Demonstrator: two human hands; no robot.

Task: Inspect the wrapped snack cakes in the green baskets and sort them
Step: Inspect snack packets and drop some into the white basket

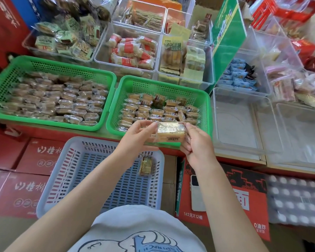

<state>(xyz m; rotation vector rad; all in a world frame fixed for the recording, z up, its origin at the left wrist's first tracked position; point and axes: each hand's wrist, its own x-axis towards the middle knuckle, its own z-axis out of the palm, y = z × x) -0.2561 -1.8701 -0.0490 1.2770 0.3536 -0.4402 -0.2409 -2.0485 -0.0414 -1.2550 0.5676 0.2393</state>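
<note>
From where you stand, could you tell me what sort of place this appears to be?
Probably a small shop's snack section: clear bins of wrapped snacks, sealed red cartons stacked below the counter, and two green baskets full of snack cakes.

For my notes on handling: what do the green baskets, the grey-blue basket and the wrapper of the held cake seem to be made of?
Green baskets: likely moulded plastic, uniform colour, perforated walls.
Grey-blue basket: the same, slotted.
Held cake: thin clear film, probably plastic; it glints, and the cake shows through.
</note>
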